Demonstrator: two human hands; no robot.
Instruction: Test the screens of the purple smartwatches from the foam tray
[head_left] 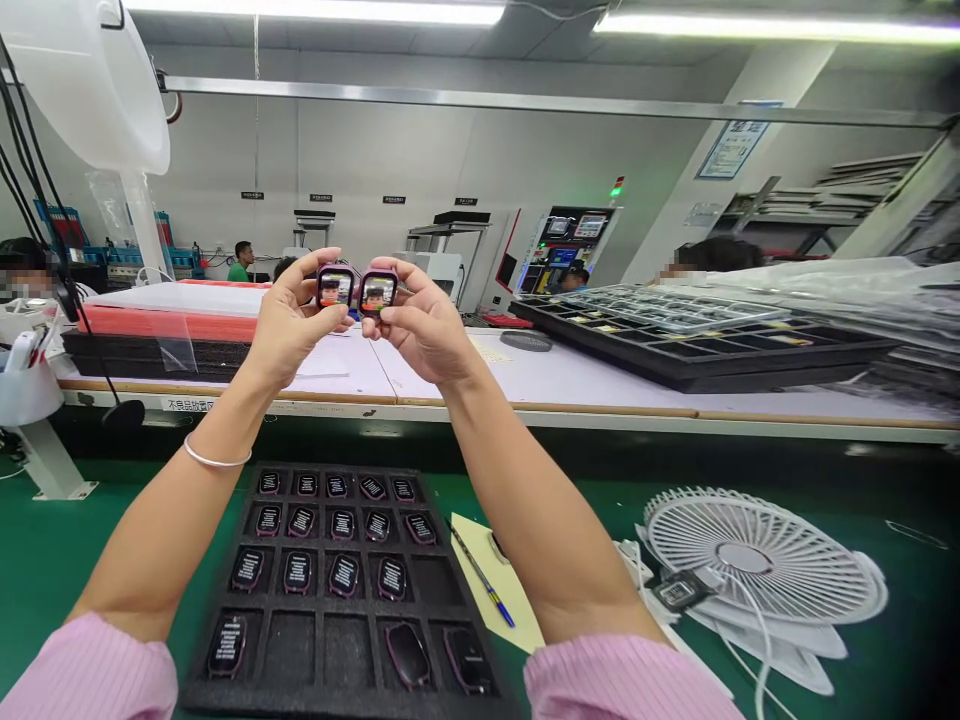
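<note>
I hold two small pink smartwatch bodies up at eye level, side by side, screens lit and facing me. My left hand (289,320) pinches the left watch body (335,287). My right hand (420,325) pinches the right watch body (377,292). Below my forearms a black foam tray (345,660) lies on the green mat. Several more watch bodies (343,575) sit in its pockets, and some front pockets are bare.
A blue pen (481,574) lies on a yellow paper right of the tray. A white fan (757,560) lies flat at the right. Behind is a raised shelf with black trays (697,350) and orange sheets (169,322). Other people sit further back.
</note>
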